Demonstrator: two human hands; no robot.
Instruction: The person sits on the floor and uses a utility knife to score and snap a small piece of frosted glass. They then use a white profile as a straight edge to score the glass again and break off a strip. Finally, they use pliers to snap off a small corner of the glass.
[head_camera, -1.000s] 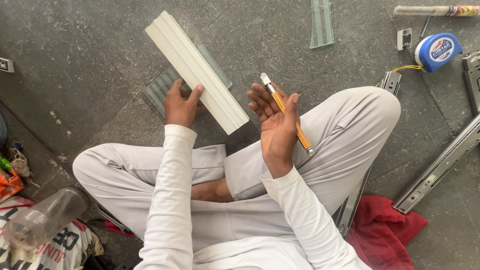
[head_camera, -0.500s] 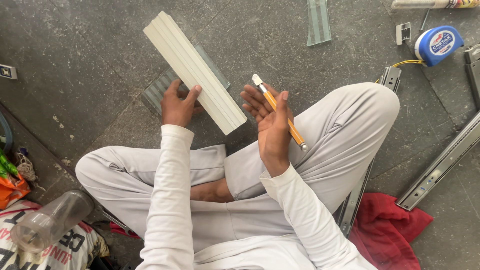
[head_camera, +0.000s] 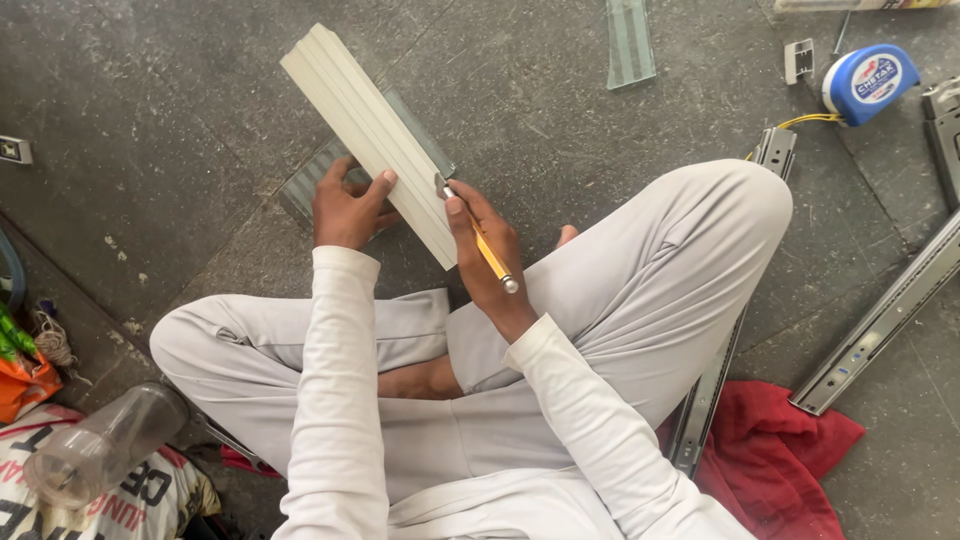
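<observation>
Cream ribbed panel (head_camera: 370, 140) is held up off the floor, tilted, long axis running from far left down to near right, over the person's crossed legs. Left hand (head_camera: 348, 208) grips it at the near left edge: thumb on the top face, fingers (head_camera: 385, 180) wrapped around the edge, clamped on the panel. Right hand (head_camera: 490, 250) holds a yellow-handled cutter (head_camera: 480, 243), fingers closed around the handle, index finger laid along it. Cutter's metal tip touches the panel's right edge near its lower end; the butt end points back toward the wrist.

Under the panel, a ribbed glass sheet (head_camera: 312, 185) lies flat on the grey stone floor (head_camera: 150, 120), partly hidden by panel and left hand. A narrow glass strip (head_camera: 630, 40) lies far, right of centre, well apart from the hands.

Far right: blue tape measure (head_camera: 870, 80) with yellow tape pulled out a little, and a small metal bracket (head_camera: 798, 60) just left of it. A metal drawer slide (head_camera: 885, 320) lies diagonally on the right; a second metal slide (head_camera: 715, 370) runs beside the right knee, its near end on a red cloth (head_camera: 775, 455).

Near left: a clear plastic cup (head_camera: 100, 445) on its side, resting on printed fabric (head_camera: 60, 500). Orange bag (head_camera: 22, 375) at the left edge.
</observation>
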